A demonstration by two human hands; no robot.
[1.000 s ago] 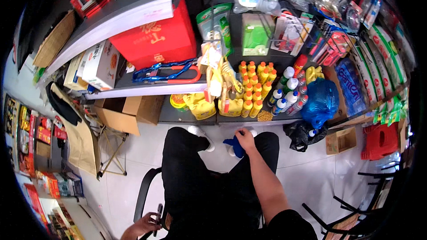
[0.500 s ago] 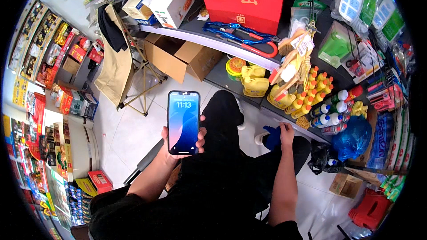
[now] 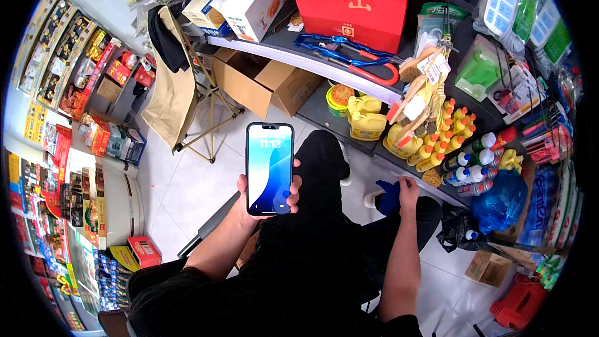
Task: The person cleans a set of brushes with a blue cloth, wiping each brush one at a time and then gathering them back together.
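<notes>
My left hand [image 3: 292,195] is wrapped round a smartphone [image 3: 269,168] from below, with the fingers showing along its right edge and the thumb on its left. The phone is upright, its lit blue and white screen facing me. On the right, my right hand [image 3: 409,192] is by my bent knee, its fingers closed together. A dark blue piece of fabric [image 3: 389,197] is right beside the fingertips, above a white shoe [image 3: 372,199]. Whether those fingers grip the fabric cannot be made out.
A beige folding chair [image 3: 171,103] and an open cardboard box [image 3: 268,81] stand ahead. The shelf on the right bears yellow bottles [image 3: 430,150] and a red box [image 3: 349,9]. A blue plastic bag [image 3: 499,203] lies at its near end. Packed goods shelves [image 3: 87,75] line the left.
The whole view has shifted a little, so the surroundings sit farther right. The phone screen looks brighter and its picture has changed. Both hands keep nearly the same pose.
</notes>
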